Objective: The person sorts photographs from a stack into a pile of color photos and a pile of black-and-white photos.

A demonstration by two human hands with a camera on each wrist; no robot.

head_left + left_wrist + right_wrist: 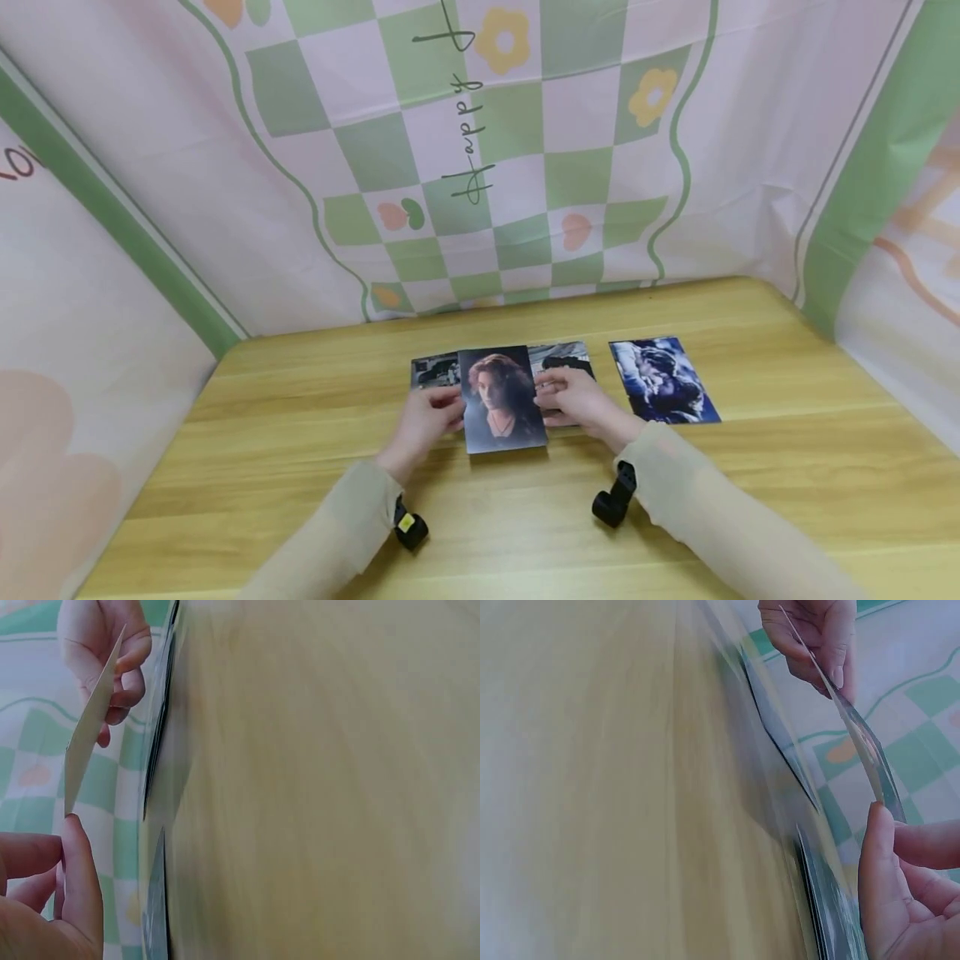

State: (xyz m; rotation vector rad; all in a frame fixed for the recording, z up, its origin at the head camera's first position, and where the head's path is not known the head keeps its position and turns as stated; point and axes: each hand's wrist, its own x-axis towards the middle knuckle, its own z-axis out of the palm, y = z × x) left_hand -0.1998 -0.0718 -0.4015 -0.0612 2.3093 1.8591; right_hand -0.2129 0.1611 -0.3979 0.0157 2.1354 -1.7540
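Raised a little above the table is a portrait photo (504,408) of a long-haired person on a dark ground. My left hand (426,425) pinches its left edge, and my right hand (581,402) pinches the right edge. In the left wrist view the photo (91,727) appears nearly edge-on, its pale back showing, with the left hand (52,892) at its near end. The right wrist view has the right hand (911,885) at the card's near edge. Behind the portrait lie two partly hidden photos, a dark one (435,369) on the left and a grey one (566,353) on the right.
A bluish photo (663,379) lies flat on the wooden table (300,417), to the right of the right hand. A green-and-white checked cloth (510,167) hangs behind the table's back edge. Each wrist wears a small black camera.
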